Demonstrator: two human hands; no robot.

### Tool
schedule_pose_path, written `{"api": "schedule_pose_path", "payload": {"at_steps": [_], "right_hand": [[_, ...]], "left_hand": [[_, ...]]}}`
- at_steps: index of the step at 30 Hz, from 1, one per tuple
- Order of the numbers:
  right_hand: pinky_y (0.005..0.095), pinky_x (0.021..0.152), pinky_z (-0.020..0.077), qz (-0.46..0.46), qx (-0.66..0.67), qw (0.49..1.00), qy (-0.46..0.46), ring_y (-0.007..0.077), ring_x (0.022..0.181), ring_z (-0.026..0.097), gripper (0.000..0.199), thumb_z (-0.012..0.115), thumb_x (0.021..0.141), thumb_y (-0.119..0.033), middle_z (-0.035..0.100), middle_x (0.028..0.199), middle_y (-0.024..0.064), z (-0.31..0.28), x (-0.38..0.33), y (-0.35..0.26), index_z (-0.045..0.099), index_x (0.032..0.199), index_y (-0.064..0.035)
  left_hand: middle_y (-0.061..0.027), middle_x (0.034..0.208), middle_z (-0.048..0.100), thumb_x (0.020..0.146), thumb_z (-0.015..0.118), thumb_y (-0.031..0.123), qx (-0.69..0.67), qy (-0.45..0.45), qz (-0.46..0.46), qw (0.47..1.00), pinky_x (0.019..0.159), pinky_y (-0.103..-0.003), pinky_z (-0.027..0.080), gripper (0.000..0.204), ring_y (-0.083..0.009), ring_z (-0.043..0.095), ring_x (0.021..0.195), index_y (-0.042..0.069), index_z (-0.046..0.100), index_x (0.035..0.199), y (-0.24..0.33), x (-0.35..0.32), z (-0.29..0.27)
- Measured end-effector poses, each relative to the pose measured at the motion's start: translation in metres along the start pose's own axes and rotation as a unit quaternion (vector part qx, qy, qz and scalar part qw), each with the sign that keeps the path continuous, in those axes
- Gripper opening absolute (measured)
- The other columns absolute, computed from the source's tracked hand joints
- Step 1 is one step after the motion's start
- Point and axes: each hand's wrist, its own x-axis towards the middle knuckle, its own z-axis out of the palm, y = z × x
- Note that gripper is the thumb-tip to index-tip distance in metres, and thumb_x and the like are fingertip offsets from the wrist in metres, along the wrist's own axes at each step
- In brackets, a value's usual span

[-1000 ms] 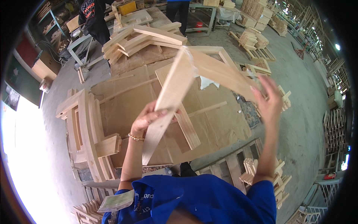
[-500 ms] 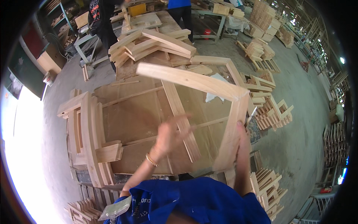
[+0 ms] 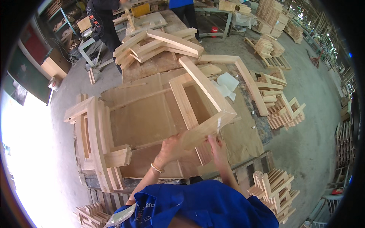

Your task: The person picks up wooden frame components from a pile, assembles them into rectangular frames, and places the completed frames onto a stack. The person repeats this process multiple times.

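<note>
Holding the wooden frame (image 3: 197,100) in both hands' grip, stacked frames (image 3: 97,140) left, worktable (image 3: 144,117) beneath.

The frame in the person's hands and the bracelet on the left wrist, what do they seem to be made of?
Frame: pale bare wood, apparently unfinished; grain shows, no paint or gloss visible. Both the left hand and the right hand grip its near rail.
Bracelet: probably gold-coloured metal or beads; too small to tell.

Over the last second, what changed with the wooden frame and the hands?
The frame came down from in front of the face to lie low over the workbench. Both hands shifted to its near rail: left hand, right hand. The stacked frames on the left stayed put.
</note>
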Motion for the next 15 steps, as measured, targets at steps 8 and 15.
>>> {"api": "schedule_pose_path", "payload": {"at_steps": [8, 15], "right_hand": [[0.0181, 0.048, 0.0337, -0.057, -0.022, 0.991, -0.119, 0.0022, 0.051, 0.044, 0.028, 0.056, 0.091, -0.029, 0.068, 0.082, 0.0085, -0.043, 0.059, -0.069, 0.066, 0.095, -0.0037], [0.0152, 0.034, 0.0213, -0.013, 0.036, 0.980, -0.197, -0.0010, 0.039, 0.027, 0.054, 0.054, 0.089, -0.048, 0.065, 0.107, 0.0156, 0.014, 0.279, -0.173, 0.058, 0.110, 0.0023]], "left_hand": [[-0.0129, 0.129, 0.051, 0.071, 0.072, 0.039, 0.041, 0.119, 0.047, 0.991, 0.107, -0.053, 0.024, 0.075, -0.0306, 0.046, 0.123, 0.012, 0.042, 0.134, -0.032, 0.001, -0.009], [-0.0136, 0.126, 0.054, 0.078, 0.069, 0.027, -0.079, 0.289, -0.033, 0.954, 0.101, -0.047, 0.035, 0.058, -0.0329, 0.050, 0.118, 0.008, 0.048, 0.128, -0.048, 0.005, -0.028]]}}
